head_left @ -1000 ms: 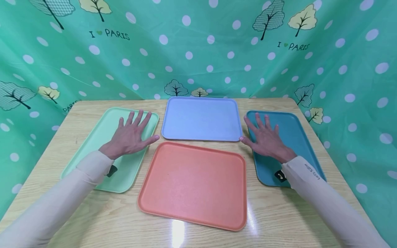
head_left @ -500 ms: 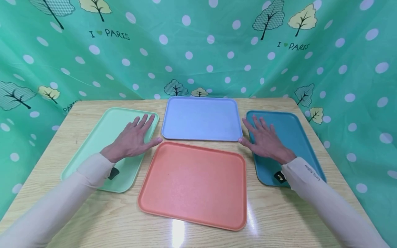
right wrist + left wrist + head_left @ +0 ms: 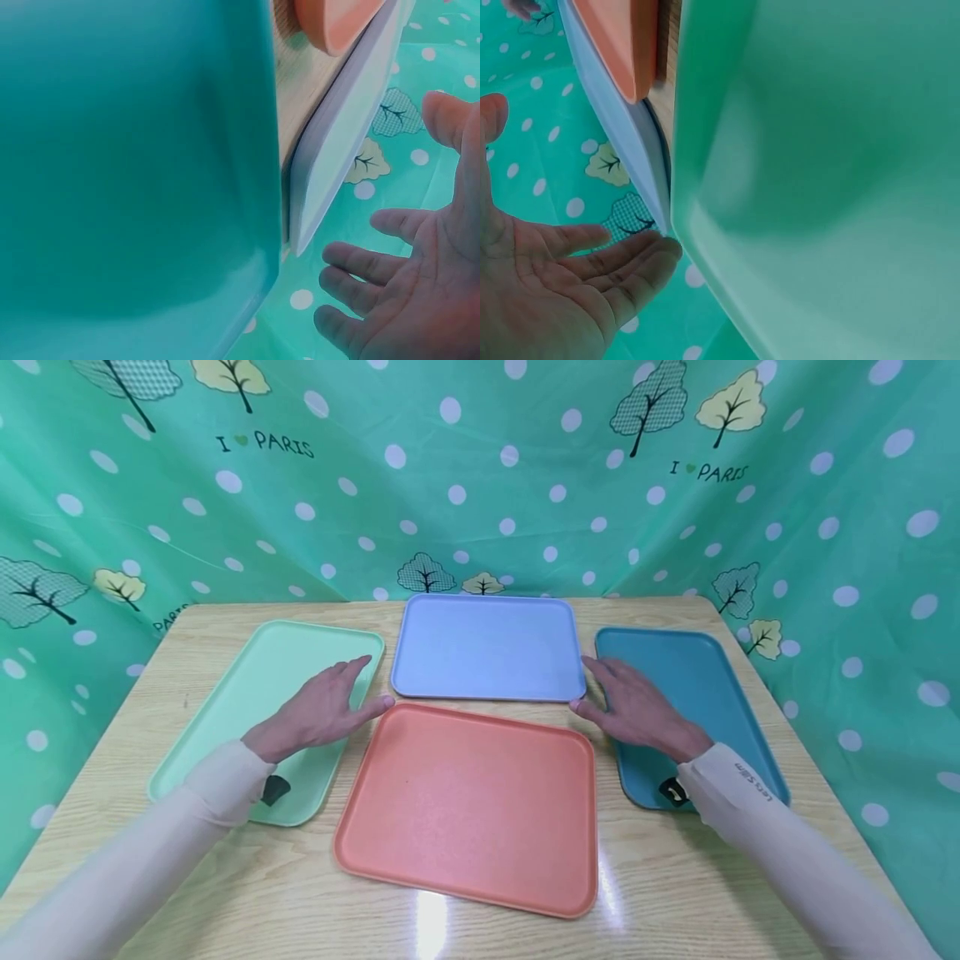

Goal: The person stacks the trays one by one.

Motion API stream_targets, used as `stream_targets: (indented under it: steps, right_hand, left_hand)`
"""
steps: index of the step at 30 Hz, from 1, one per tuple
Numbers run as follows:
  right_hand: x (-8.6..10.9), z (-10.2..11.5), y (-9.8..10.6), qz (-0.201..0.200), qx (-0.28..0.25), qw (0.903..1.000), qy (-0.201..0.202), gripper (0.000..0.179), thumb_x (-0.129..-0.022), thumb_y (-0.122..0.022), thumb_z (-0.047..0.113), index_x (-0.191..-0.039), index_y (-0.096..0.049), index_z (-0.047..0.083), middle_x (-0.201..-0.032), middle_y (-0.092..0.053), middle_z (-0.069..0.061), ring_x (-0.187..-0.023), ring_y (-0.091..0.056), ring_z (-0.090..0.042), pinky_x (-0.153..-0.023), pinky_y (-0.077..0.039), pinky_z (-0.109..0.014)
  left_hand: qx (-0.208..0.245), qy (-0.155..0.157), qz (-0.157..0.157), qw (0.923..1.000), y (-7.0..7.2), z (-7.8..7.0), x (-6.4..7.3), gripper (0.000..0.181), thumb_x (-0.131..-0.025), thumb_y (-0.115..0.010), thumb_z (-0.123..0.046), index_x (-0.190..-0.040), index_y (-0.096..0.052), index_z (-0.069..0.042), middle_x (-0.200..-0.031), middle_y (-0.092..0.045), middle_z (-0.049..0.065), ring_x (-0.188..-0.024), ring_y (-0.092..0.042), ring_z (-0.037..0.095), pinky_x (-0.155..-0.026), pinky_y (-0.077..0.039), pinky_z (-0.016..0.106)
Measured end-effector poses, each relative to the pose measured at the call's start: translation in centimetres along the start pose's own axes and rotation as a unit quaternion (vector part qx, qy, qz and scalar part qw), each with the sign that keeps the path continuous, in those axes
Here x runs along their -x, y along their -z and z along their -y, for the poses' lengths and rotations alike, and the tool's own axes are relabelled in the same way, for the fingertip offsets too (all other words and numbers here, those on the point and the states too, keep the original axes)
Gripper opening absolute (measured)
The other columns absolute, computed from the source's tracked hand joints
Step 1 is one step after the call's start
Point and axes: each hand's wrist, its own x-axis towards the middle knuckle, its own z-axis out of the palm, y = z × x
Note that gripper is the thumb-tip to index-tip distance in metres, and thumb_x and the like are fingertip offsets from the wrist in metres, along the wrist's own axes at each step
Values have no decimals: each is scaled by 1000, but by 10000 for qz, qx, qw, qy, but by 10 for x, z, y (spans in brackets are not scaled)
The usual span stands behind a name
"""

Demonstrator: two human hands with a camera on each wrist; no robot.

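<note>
Mint tray (image 3: 258, 685) lies left on the wooden table (image 3: 285, 893), the left hand (image 3: 317, 708) above it; teal tray (image 3: 701, 685) lies right, beneath the right hand (image 3: 637, 708). Both hands hold nothing, fingers extended, thumbs spread. Between these trays, blue tray (image 3: 487, 647) sits far, red tray (image 3: 472, 810) near.

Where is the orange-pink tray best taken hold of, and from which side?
Probably by the raised rim at both short sides, left hand from the left, right hand from the right: the orange-pink tray lies flat, and bare table shows beside both.
</note>
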Motion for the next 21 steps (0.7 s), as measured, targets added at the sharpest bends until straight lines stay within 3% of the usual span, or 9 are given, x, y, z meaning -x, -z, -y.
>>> stream_targets:
  steps: [9,15,21]
  right_hand:
    - [-1,6,-2,79,-121,9998,-161,81,-96,-51,56,-155,-26,7,-155,-31,-26,-142,-30,-45,-112,-30,-64]
    - [-1,8,-5,54,-188,9998,-64,76,-97,-52,54,-148,-36,-1,-147,-43,-25,-135,-40,-41,-109,-37,-59]
    - [-1,11,-6,-4,-237,9997,71,65,-97,-53,51,-135,-49,-2,-124,-59,-20,-111,-55,-32,-94,-48,-51]
  left_hand:
    - [205,-67,-20,9998,-2,-2,2,80,-93,-51,-62,-136,-47,6,-117,-64,24,-105,-63,34,-90,-51,51]
    - [491,-258,170,9983,-3,-1,3,67,-95,-54,-56,-122,-58,5,-100,-70,14,-90,-66,22,-83,-54,42]
    - [674,-179,411,9967,-1,-5,7,68,-94,-52,-58,-119,-59,5,-94,-71,9,-85,-65,17,-77,-54,37]
